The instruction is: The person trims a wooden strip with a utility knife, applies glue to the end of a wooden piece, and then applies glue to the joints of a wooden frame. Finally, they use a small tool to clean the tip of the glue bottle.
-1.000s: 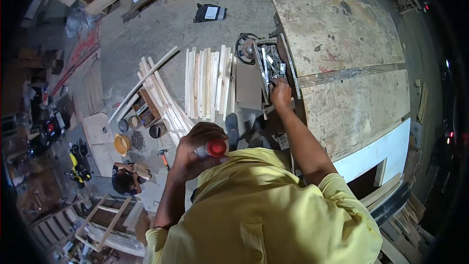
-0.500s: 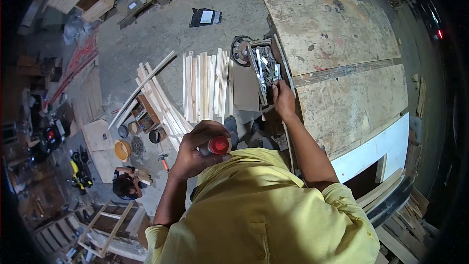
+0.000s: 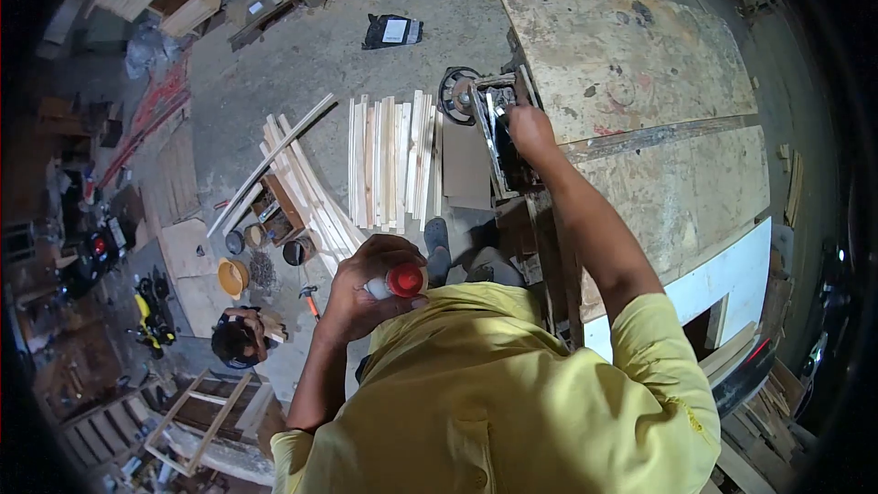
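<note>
My left hand (image 3: pixel 361 285) is closed around a bottle with a red cap (image 3: pixel 405 280), held in front of my waist with the cap facing up towards me. My right hand (image 3: pixel 532 133) reaches into the far part of an open drawer (image 3: pixel 508 193) at the side of the workbench. Its fingers are mostly hidden among the small metal odds and ends (image 3: pixel 499 97) there, so I cannot see whether they grip anything. The near part of the drawer looks dark, with its bottom showing.
The worn plywood workbench (image 3: pixel 668 165) fills the right side. Light wooden strips (image 3: pixel 391 165) lie on the floor ahead, near a round speaker (image 3: pixel 456 96) and a black package (image 3: pixel 393 31). At lower left are a hammer (image 3: pixel 310 300), a yellow bowl (image 3: pixel 232 278) and a crouching person (image 3: pixel 240 338).
My right hand has moved from the drawer's near end to its far end, and the contents now sit bunched at the far end. My left hand still holds the bottle.
</note>
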{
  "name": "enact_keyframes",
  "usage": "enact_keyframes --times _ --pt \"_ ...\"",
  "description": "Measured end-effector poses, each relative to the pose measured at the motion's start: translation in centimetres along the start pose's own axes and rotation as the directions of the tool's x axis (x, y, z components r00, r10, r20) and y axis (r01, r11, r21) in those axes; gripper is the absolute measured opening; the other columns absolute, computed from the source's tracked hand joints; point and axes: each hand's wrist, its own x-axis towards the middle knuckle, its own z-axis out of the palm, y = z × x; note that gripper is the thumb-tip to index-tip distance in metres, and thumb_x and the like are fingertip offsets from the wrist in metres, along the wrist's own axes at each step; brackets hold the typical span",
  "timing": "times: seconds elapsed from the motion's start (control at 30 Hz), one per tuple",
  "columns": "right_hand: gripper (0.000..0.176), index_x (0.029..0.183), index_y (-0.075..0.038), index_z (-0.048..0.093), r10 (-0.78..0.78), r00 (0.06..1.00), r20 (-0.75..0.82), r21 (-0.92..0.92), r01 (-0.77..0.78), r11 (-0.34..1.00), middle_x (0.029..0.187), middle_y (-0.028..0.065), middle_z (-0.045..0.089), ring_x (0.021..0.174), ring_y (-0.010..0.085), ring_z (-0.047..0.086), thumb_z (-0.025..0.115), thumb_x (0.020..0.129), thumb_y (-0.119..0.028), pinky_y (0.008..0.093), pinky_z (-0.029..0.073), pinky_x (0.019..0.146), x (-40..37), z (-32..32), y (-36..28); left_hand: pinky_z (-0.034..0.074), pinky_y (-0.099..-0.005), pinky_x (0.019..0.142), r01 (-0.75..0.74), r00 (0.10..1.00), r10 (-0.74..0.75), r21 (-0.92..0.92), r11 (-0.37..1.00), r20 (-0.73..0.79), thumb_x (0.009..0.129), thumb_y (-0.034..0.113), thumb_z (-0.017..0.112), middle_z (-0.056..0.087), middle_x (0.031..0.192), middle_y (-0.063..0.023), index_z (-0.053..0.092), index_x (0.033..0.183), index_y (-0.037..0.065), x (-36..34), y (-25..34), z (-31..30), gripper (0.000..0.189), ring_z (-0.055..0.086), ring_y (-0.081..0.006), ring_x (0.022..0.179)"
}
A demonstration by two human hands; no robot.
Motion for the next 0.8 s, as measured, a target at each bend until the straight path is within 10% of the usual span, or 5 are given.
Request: enact_keyframes --times 0.1,0.6,0.8 --pt "0.021 0.086 -0.004 0.074 -0.016 0.979 0.206 -0.34 0.086 0.937 0.09 0.0165 0.072 0.087 0.0303 0.071 0.054 0.085 -0.01 0.041 0.057 0.075 2.7 0.7 -0.2 0.048 -0.0398 0.094 -0.006 0.999 0.006 0.008 1.0 -0.037 0.062 0.022 0.087 0.067 0.105 -0.0111 0.07 0.101 0.006 -0.8 0.1 -0.3 0.046 0.062 -0.0295 0.105" --pt "0.022 0.088 -0.006 0.074 -0.1 0.927 0.361 -0.356 0.236 0.904 0.093 0.0171 0.072 0.086 0.0318 0.072 0.053 0.088 -0.012 0.0423 0.058 0.076 4.0 -0.1 -0.2 0.048 -0.0387 0.094 -0.074 0.983 0.06 -0.077 0.994 -0.171 0.068 0.014 0.087 0.068 0.107 -0.0104 0.068 0.106 0.003 -3.0 -0.8 -1.5 0.044 0.06 -0.0272 0.108" --pt "0.021 0.083 0.0 0.07 -0.083 0.978 0.193 -0.248 0.131 0.96 0.087 0.0235 0.068 0.078 0.0401 0.068 0.052 0.086 -0.01 0.0481 0.055 0.071 2.1 -3.6 1.0 0.047 -0.038 0.094 -0.11 0.986 0.096 -0.096 0.989 -0.137 0.067 0.014 0.087 0.068 0.107 -0.0103 0.068 0.106 0.002 -2.1 -1.0 -1.3 0.044 0.06 -0.0267 0.108"
